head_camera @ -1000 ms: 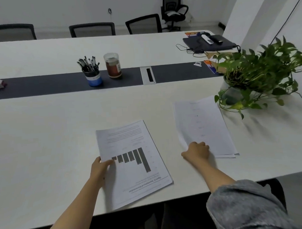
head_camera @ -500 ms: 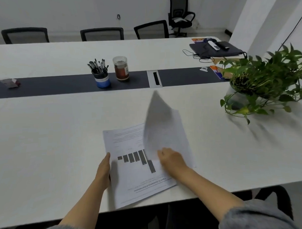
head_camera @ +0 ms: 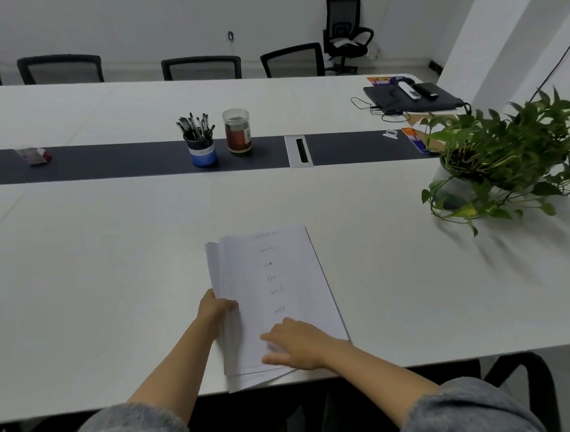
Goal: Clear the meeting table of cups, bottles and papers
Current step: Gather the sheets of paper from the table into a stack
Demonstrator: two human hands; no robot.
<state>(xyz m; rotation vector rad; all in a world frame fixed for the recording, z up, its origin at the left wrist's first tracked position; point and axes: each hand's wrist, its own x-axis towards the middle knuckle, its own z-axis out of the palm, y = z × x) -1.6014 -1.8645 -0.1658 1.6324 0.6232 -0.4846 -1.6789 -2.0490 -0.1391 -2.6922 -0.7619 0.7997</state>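
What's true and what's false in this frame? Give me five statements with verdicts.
1. The papers lie in one stack near the front edge of the table. True.
2. The left hand grips the stack's left edge. True.
3. The right hand hovers clear of the papers. False: it rests on the top sheet, near the stack's lower end.
4. The pen cup stands to the right of the jar. False: it stands to the jar's left, both on the dark centre strip.
5. The potted plant stands at the right end of the table. True.
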